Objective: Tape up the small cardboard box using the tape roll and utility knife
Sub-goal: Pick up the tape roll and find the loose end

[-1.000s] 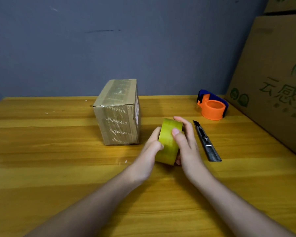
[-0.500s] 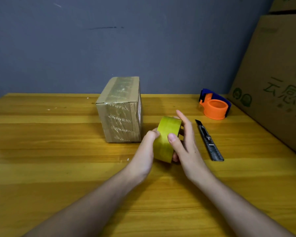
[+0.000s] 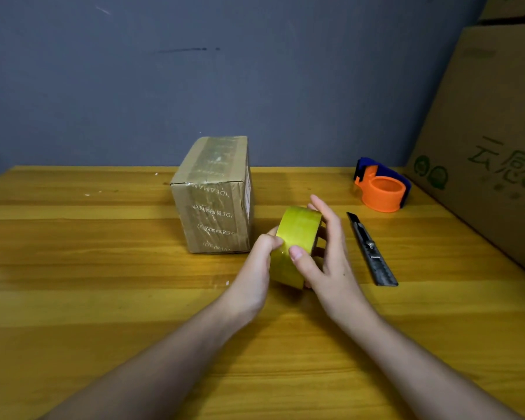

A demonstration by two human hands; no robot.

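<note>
A yellow tape roll [image 3: 297,234] stands on edge just above the wooden table, held between both hands. My left hand [image 3: 255,268] grips its left side, with the thumb pressed on the outer tape surface. My right hand [image 3: 328,256] cups its right side, thumb on the tape face and fingers reaching over the rim. The small cardboard box [image 3: 215,201], wrapped in printed clear tape, stands upright just left of and behind the roll. A dark utility knife [image 3: 372,250] lies on the table to the right of my right hand, apart from it.
An orange and blue tape dispenser [image 3: 382,189] sits at the back right of the wooden table [image 3: 73,298]. A large cardboard carton [image 3: 491,140] leans along the right edge. A grey wall stands behind the table.
Both hands have stayed on the tape roll, and my right thumb has slid a little lower on its face. The view has shifted slightly, and the box and knife have not moved.
</note>
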